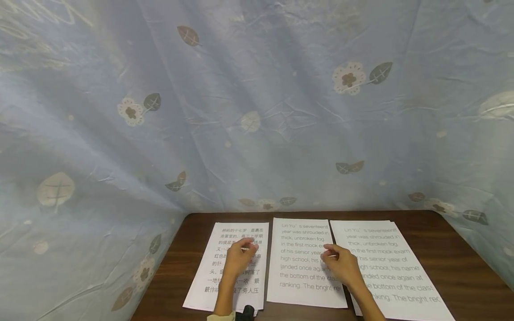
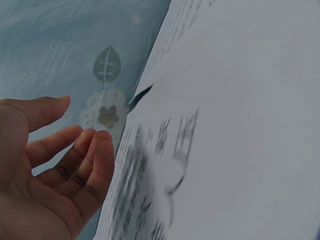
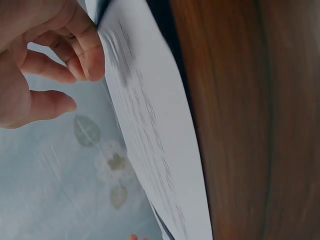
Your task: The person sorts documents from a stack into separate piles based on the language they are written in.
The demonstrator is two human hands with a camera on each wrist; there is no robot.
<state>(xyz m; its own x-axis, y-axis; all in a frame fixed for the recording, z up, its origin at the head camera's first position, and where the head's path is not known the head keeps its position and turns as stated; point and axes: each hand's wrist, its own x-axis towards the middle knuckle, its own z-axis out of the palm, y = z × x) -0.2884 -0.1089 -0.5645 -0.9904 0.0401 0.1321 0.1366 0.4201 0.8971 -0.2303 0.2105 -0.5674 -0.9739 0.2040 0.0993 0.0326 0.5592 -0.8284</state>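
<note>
Three printed paper stacks or sheets lie side by side on a dark brown table. My left hand is over the left paper, which carries Chinese characters. Its fingers are loosely bent and hold nothing, with a gap between thumb and fingertips in the left wrist view. My right hand hovers at the right side of the middle paper, printed in English, and its forearm crosses the right paper. In the right wrist view thumb and fingers stand apart with nothing between them.
The wooden table has rounded far corners. Behind it and to both sides hangs a pale blue curtain with leaf and flower prints. A small black object sits at the left wrist, by a light sleeve cuff.
</note>
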